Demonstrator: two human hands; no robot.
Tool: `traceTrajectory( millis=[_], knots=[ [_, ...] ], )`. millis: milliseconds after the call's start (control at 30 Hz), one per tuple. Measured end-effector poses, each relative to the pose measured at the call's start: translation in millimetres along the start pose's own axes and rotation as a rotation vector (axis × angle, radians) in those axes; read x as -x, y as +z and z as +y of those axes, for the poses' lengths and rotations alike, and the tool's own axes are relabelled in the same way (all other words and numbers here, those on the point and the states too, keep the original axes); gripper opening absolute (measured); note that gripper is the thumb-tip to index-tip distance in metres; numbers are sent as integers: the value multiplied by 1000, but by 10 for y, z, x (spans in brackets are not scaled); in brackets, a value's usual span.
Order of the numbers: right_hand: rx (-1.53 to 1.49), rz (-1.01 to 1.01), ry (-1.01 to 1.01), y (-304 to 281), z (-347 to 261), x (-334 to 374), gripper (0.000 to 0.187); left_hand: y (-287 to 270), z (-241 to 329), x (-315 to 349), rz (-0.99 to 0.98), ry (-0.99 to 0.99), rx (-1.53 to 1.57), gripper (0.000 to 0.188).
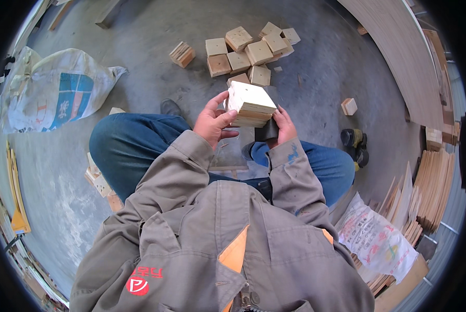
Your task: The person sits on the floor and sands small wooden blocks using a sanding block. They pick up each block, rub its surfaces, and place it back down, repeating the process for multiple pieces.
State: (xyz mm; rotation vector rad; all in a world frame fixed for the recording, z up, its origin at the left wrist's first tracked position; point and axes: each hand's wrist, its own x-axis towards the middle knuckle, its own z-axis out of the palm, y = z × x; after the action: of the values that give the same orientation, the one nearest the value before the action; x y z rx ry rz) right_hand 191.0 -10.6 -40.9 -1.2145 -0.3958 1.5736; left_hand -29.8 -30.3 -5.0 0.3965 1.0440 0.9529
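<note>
Above my lap, my left hand point(212, 120) grips the left side of a pale wooden block point(251, 99) built up of stacked layers, with a small hole in its top face. The fingers spread along its side and the thumb presses the near edge. My right hand point(285, 126) is closed on a dark, thin sheet point(267, 131) that looks like sandpaper. That sheet lies against the block's right end, and part of it sticks up behind the block. The right fingertips touch the block's right corner.
A pile of similar blocks point(239, 61) lies ahead on the floor, with single blocks point(349, 106) around it. A yellow and black power tool point(351, 138) stands right of my knee. White sacks point(51, 93) lie left; stacked thin boards point(433, 179) stand right.
</note>
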Motion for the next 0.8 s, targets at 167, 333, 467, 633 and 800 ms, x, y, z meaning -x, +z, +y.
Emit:
traceTrajectory(
  millis=[167,333,467,633,800],
  knots=[
    [-17,-68,6,112,-114,125,50,45,35,46,-39,69,-3,77],
    [17,-75,-18,40,-73,72,49,58,42,71,-53,74,-3,86],
    [-15,-109,-23,-16,-27,19,49,42,90,83,-71,42,-2,91],
    [-8,-42,-38,82,-97,86,50,30,69,61,-48,-4,64,77],
    [136,-119,-130,217,-152,199,51,60,190,118,-30,-111,141,63]
  ],
)
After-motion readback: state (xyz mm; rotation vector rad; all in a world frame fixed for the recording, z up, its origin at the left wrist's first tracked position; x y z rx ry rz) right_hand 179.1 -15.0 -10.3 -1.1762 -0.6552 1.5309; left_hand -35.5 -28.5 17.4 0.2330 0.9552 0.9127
